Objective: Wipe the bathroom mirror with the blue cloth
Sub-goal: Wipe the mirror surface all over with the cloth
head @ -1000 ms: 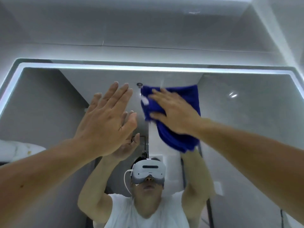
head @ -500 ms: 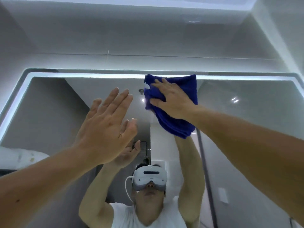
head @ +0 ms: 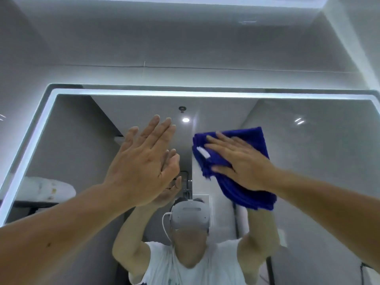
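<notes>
1. The right hand (head: 244, 161) is pressing the blue cloth (head: 244, 194) flat against the mirror (head: 318, 161), in the upper middle of the glass, below the lit top edge (head: 185, 93). Its fingers (head: 218, 138) are lying spread and flat on the cloth, pinning it by palm pressure, not pinching it.
2. The cloth is sitting folded in several layers; its lower part is hanging below the palm, and a white tag (head: 203, 152) is showing near the fingertips.
3. The left hand (head: 144, 161) is being held up beside the cloth, empty, fingers extended and close together. Contact with the glass: cannot tell.
4. Judgement: wiping is under way on the upper section; the lower glass is mostly out of frame.
5. Risks from here:
   - The cloth is only being pinned, so an easing of pressure during a stroke could let it slide or drop.
   - The loose folds could open and trail, leaving streaks.
   - If the left palm is touching, it could be smudging the glass.
   - The overhead reach could make pressure uneven, so patches get missed.
</notes>
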The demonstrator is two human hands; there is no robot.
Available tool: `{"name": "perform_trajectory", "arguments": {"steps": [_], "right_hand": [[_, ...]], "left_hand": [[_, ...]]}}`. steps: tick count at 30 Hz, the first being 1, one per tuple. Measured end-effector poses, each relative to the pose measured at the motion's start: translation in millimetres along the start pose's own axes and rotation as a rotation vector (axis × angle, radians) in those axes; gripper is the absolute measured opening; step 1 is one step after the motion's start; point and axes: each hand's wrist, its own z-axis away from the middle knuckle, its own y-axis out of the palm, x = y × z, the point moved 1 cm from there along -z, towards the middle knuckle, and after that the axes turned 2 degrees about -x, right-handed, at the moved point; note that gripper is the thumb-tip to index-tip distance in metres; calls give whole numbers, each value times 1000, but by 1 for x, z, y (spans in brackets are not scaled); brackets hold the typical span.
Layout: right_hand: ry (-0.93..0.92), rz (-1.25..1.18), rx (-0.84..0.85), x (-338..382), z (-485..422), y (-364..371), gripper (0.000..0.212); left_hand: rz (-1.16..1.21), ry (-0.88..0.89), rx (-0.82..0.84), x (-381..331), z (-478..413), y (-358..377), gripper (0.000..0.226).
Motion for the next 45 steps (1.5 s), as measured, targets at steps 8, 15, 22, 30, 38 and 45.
{"name": "perform_trajectory", "arguments": {"steps": [8, 15, 22, 30, 38, 45], "right_hand": [[442, -45, -129, -48, -146, -41, 58], [146, -73, -133, -20, -114, -18, 56], [-100, -46, -8, 38, -25, 13, 54], [-194, -11, 66, 82, 69, 43, 55], [-369, 7, 78, 102, 133, 62, 53], [-474, -32, 160, 105, 184, 65, 51]], "left_hand": [[-43, 28, -24, 7, 0, -4, 76], [-35, 15, -27, 5, 5, 10, 76], [48, -11, -48, -16, 30, 21, 70], [71, -13, -10, -37, 83, 37, 67], [18, -38, 31, -42, 133, 58, 62], [66, -109, 70, -58, 156, 58, 63]]}}
